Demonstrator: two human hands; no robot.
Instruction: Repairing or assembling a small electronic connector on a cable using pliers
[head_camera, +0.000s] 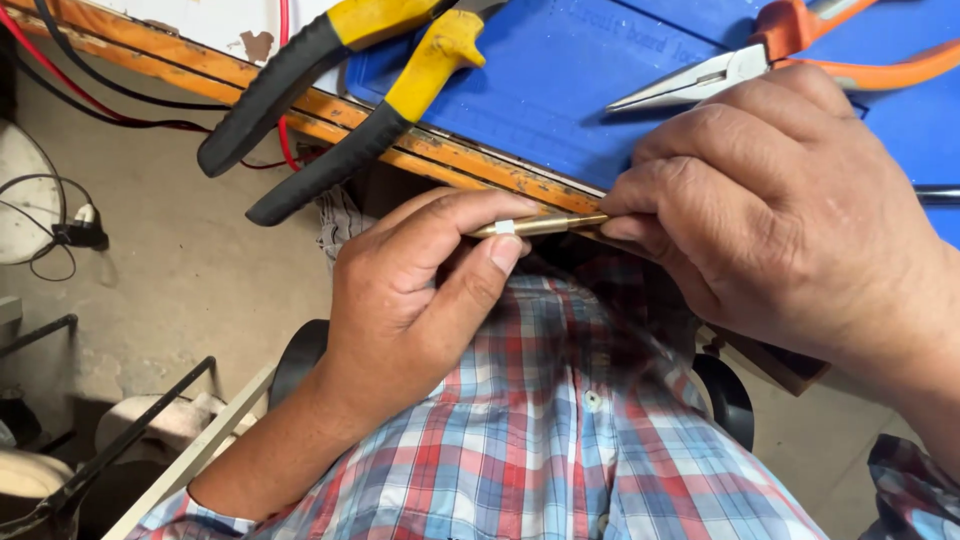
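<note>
We hold a thin brass rod (540, 225) between both hands, just below the near edge of the bench (330, 110) and above our plaid shirt (540, 430). Our left hand (420, 300) pinches one end of the rod between thumb and forefinger, closed narrowly on it; a small white band (505, 228) sits on the rod right at the thumb tip. Our right hand (790, 210) closes its fingertips on the other end, knuckles bunched, so the rod spans the short gap between the two hands and lies nearly level, tilted slightly up to the right.

On the bench a blue mat (560, 80) covers the surface. The pliers (350, 90), with yellow and black handles, lie at the mat's left corner, their handles jutting out past the bench edge. Long-nose pliers (720, 75) with orange handles rest on the mat just above our right hand, tips pointing left. Red and black wires (90, 95) run beside the bench at left, over a concrete floor (200, 270).
</note>
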